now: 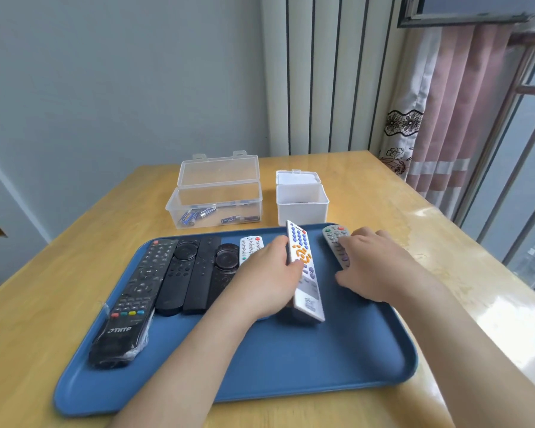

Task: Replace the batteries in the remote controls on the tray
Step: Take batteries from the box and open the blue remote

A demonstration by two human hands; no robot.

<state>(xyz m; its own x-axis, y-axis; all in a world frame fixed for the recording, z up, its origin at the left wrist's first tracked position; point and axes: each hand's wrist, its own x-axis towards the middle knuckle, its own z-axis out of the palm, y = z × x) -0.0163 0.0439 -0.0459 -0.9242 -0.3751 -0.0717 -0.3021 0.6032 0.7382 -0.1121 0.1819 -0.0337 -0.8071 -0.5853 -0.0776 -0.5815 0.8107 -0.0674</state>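
The left hand (266, 273) gripped the white remote (306, 282) by its long sides; it looked light, stiff, slippery. The right hand (374, 264) lay relaxed on the grey remote (332, 239).

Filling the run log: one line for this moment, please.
left hand grips white remote, tilted over tray | right hand rests on grey remote
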